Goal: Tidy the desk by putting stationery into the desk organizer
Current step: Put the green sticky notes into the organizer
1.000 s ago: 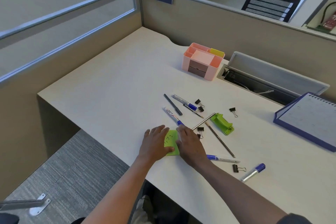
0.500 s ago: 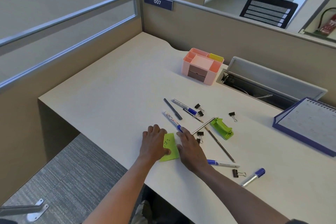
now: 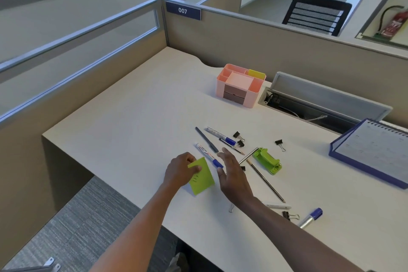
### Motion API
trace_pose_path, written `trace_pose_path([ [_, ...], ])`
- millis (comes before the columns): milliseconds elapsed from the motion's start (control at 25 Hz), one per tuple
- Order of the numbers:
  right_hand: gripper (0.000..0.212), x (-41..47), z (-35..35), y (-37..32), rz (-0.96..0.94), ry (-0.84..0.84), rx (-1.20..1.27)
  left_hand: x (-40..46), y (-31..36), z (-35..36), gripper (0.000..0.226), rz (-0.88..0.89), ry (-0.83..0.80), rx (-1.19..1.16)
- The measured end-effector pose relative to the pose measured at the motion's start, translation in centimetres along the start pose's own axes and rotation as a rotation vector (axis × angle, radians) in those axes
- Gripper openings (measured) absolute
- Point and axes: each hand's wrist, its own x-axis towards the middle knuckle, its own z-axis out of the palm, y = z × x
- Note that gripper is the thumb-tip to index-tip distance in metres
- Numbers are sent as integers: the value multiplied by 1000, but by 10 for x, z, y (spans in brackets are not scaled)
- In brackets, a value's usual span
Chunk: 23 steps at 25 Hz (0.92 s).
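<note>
Green sticky pad tilted, lifted (pens scattered beside); pink organizer upright.

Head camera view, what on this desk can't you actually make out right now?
- Writing on the green sticky pad: too small to read.
- Binder clip and white pen: partly hidden by the right hand and forearm.
- Pink organizer compartments: insides hidden by its walls.
- Calendar: cut off by the right edge.

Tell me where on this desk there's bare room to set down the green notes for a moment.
Bare desk runs from the left edge to the pink organizer, left of the pens. Another patch lies between the green stapler and the blue calendar. It is crowded around the markers, binder clips and pencil by the right hand.
</note>
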Motion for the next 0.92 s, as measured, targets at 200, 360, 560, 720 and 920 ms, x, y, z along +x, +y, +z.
trace_pose_path([
  [200,41,20,-5,0,131,29,131,27,21,-19,25,18,33,-385],
  [360,39,48,-17,-8,319,110,268,40,53,-22,19,22,0,-691],
  [560,45,80,-39,2,346,264,311,72,77,-16,21,21,-70,-893],
  [720,38,107,-53,16,379,329,409,106,94,-7,20,3,-118,-975],
  [920,30,150,-77,33,386,382,353,158,114,3,16,59,-143,-756],
])
